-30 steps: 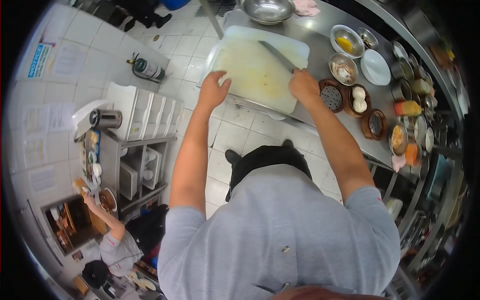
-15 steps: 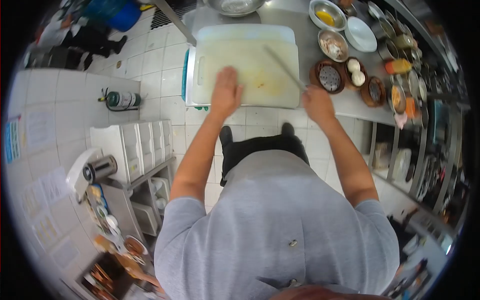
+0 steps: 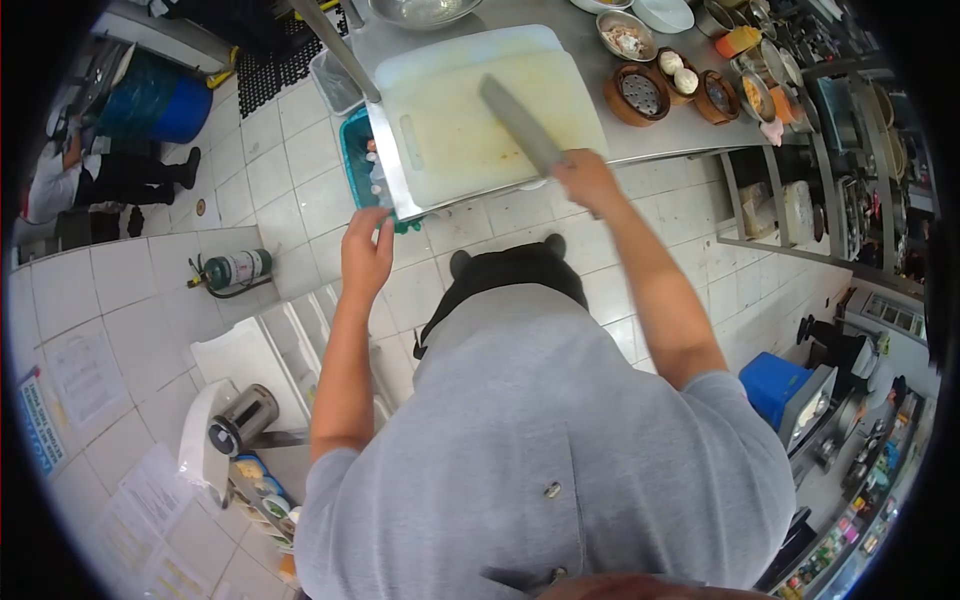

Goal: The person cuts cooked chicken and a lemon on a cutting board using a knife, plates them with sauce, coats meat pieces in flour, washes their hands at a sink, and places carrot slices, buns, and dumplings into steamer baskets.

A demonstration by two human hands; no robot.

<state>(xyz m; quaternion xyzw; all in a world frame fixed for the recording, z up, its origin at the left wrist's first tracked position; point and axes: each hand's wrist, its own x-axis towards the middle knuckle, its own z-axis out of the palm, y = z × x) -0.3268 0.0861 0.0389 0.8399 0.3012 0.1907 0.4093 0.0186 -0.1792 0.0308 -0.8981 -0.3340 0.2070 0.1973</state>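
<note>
My right hand [image 3: 588, 180] is wrapped round the handle of a large knife [image 3: 522, 126]. The wide blade points up and left over a pale cutting board [image 3: 470, 135], which has small orange bits and a wet sheen. My left hand [image 3: 368, 248] is off the board's lower left corner, above the floor, with its fingers apart and nothing in them. Near it, a teal bin [image 3: 355, 165] with scraps inside stands beside the steel table [image 3: 640, 150].
Steamer baskets [image 3: 637, 95], a metal bowl [image 3: 627, 38] and sauce containers line the table's right side. A large metal bowl [image 3: 425, 8] sits at the back. A fire extinguisher [image 3: 235, 268] hangs at left; another person [image 3: 65, 180] is at far left.
My left hand has moved off the board to the left, past its edge. The knife has turned so its broad side shows over the board. The view has shifted, showing the teal bin more fully.
</note>
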